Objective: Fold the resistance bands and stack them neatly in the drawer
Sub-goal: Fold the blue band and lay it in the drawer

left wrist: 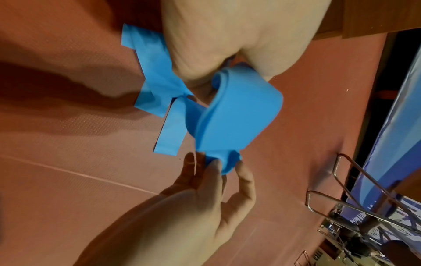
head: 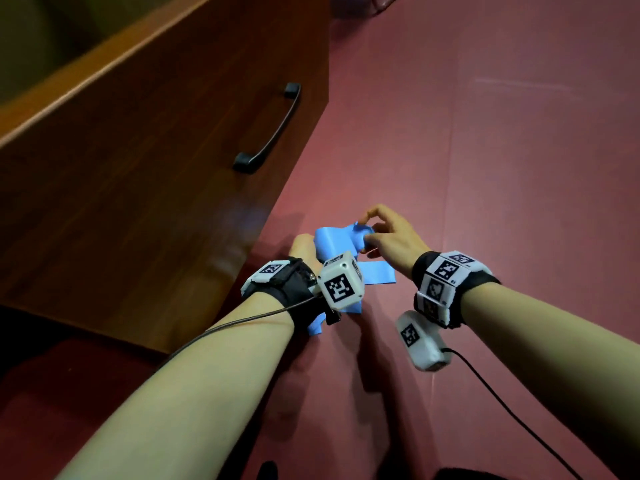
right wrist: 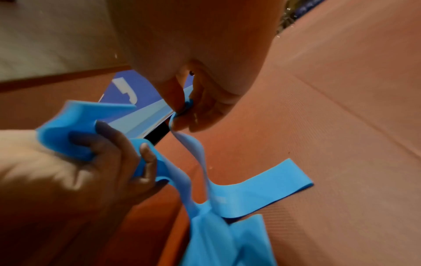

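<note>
A blue resistance band (head: 332, 242) hangs between both hands just above the red mat. My left hand (head: 303, 247) grips a folded bundle of it beside the drawer front; in the right wrist view its fingers (right wrist: 109, 149) curl round the bundle. My right hand (head: 388, 233) pinches the band's other end between thumb and fingertips (right wrist: 184, 106). The left wrist view shows a wide loop of band (left wrist: 239, 117) running from my left palm (left wrist: 216, 54) to the right hand (left wrist: 205, 189). Loose tails (right wrist: 273, 183) lie on the mat, twisted together. The wooden drawer (head: 156, 150) stands at the left.
The drawer front carries a black handle (head: 273, 133), and its open top (head: 41, 46) shows at the upper left. The red mat (head: 485, 168) stretches away to the right. A wire rack (left wrist: 364, 189) and a blue panel (left wrist: 398, 126) stand near the drawer's side.
</note>
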